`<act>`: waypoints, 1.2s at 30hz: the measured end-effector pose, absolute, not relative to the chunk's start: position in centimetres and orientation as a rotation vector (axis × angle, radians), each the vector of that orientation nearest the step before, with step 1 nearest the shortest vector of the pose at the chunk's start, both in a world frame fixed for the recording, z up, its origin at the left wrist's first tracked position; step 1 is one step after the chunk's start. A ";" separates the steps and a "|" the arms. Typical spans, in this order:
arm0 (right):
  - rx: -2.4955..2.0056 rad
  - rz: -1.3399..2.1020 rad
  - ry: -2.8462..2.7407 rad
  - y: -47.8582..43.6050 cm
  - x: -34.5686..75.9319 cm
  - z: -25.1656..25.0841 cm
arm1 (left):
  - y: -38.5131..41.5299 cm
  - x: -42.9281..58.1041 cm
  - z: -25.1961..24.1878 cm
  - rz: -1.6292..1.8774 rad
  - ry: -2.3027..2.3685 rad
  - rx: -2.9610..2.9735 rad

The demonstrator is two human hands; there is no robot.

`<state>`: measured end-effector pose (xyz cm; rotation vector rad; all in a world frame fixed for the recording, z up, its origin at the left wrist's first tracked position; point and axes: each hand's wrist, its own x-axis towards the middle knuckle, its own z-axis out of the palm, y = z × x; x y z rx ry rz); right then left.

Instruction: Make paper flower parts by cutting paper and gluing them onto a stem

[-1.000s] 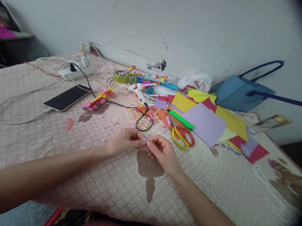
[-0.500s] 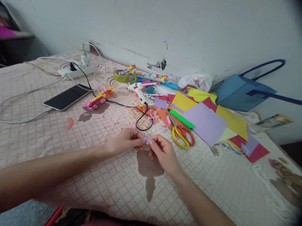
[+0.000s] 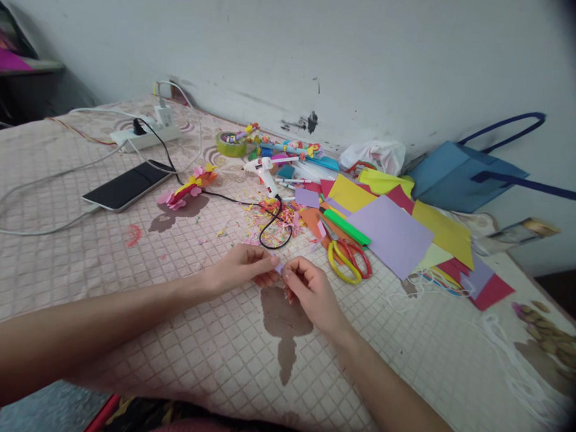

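Observation:
Between my two hands is a small piece of purple paper, pinched from both sides above the table cover. My left hand grips its left end with thumb and fingers. On its right end, my right hand is closed in a pinch. Fingertips hide most of the piece. Just beyond the hands lies a heap of coloured paper shreds, with the black cord of a white glue gun looped over it. Scissors with yellow and red handles rest to the right of my right hand.
Coloured paper sheets and a green cutter lie right of the shreds. A blue bag stands by the wall. Leftward are a paper flower, a phone on a cable and a power strip. White string trails at right.
My fingers have shifted very slightly on the purple paper, the left thumb moving a little over it. Everything else stays in place.

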<state>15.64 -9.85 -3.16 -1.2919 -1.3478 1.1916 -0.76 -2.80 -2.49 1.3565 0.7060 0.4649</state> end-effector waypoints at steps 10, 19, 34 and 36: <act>-1.283 1.316 -1.258 -9.8 15.6 -3.2 | -2.8 -0.9 -2.2 0.501 0.738 1.440; -1.285 1.308 -1.337 -9.7 15.8 -3.3 | -2.6 -1.0 -2.8 0.406 0.643 1.499; -1.622 0.701 -2.034 -9.1 18.9 -2.1 | 0.4 -2.1 -3.0 0.631 0.896 2.313; -1.677 0.625 -2.066 -9.0 19.1 -2.1 | 0.1 -1.9 -3.3 0.618 0.883 2.420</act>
